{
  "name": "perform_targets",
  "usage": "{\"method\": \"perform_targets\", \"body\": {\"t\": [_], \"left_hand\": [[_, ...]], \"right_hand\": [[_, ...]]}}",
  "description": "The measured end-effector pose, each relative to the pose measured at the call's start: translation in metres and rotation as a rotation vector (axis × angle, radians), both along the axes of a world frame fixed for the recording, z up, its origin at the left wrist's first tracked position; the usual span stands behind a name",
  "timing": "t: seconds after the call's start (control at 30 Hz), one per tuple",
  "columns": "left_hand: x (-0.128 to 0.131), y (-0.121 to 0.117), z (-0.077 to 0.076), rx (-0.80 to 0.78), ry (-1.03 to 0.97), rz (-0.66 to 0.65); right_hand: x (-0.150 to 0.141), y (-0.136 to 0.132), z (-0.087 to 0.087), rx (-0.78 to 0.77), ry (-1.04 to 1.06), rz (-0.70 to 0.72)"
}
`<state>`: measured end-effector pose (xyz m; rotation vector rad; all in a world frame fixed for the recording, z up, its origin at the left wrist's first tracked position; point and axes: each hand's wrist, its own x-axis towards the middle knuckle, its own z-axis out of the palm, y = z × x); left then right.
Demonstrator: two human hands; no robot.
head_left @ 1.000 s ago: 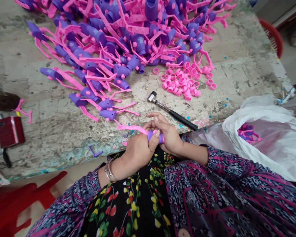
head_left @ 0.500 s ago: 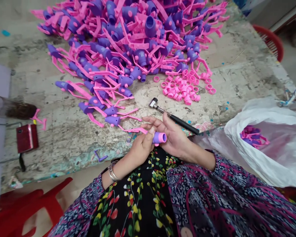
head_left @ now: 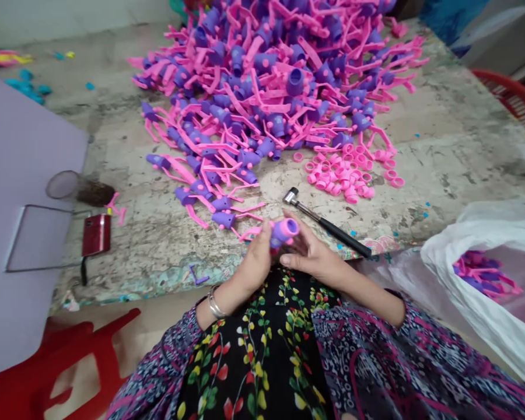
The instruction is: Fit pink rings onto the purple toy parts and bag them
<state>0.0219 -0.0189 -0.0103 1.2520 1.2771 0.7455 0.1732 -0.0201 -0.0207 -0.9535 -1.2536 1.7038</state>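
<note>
Well, the 2 hands are together just above the lap: the left hand [head_left: 256,262] and the right hand [head_left: 310,256] clasp a purple-and-pink moulded plastic piece [head_left: 284,231], its open purple end up. Just beyond them, on a worn stone tabletop [head_left: 446,151], lies a small black-handled hammer [head_left: 341,237], then loose pink rings [head_left: 343,178] — and farthest, a heaped pile of matching pieces [head_left: 266,99]. Off the right hand's side, a white plastic bag [head_left: 476,286] holds more.
</note>
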Motion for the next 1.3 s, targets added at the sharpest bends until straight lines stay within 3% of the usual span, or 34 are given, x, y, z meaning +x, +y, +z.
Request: {"method": "perform_targets", "body": {"t": [0.1, 0.17, 0.27, 0.4, 0.47, 0.57, 0.6, 0.67, 0.73, 0.83, 0.97, 1.07, 1.17, 1.3], "left_hand": [[0.003, 0.001, 0.003, 0.174, 0.025, -0.152], [0.005, 0.001, 0.007, 0.283, 0.102, -0.261], [0.002, 0.000, 0.014, 0.407, 0.182, -0.408], [-0.014, 0.002, 0.020, 0.485, 0.064, -0.556], [-0.029, 0.004, 0.017, 0.435, 0.096, -0.447], [-0.057, 0.009, 0.006, 0.334, 0.486, 0.030], [-0.066, 0.011, 0.000, 0.269, 0.665, 0.130], [-0.077, 0.017, -0.010, 0.136, 0.899, 0.191], [-0.081, 0.022, -0.019, 0.096, 1.000, 0.201], [-0.077, 0.026, -0.031, 0.112, 1.030, 0.225], [-0.075, 0.020, -0.041, 0.227, 0.935, 0.319], [-0.077, 0.010, -0.042, 0.476, 0.928, 0.330], [-0.077, 0.002, -0.038, 0.824, 0.944, 0.243], [-0.069, 0.000, -0.028, 1.166, 0.833, 0.055]], "right_hand": [[0.004, -0.001, -0.006, 0.124, -0.221, -0.111], [0.006, -0.003, -0.008, 0.124, -0.221, -0.145], [0.011, -0.006, -0.007, 0.004, -0.103, -0.256], [0.047, -0.008, 0.004, -0.219, 0.036, -0.488], [0.080, -0.012, 0.013, -0.227, 0.095, -0.648], [0.133, -0.030, 0.025, -0.107, 0.139, -0.978], [0.146, -0.038, 0.029, -0.050, 0.113, -1.107], [0.161, -0.054, 0.034, -0.086, 0.035, -1.206], [0.158, -0.062, 0.035, -0.167, -0.004, -1.242], [0.130, -0.059, 0.033, -0.290, 0.073, -1.157], [0.081, -0.037, 0.030, -0.383, 0.178, -0.697], [0.047, -0.018, 0.026, -0.350, 0.059, -0.399], [0.014, 0.000, 0.021, -0.221, -0.113, -0.185], [-0.021, 0.024, 0.014, 0.092, -0.441, -0.150]]}}
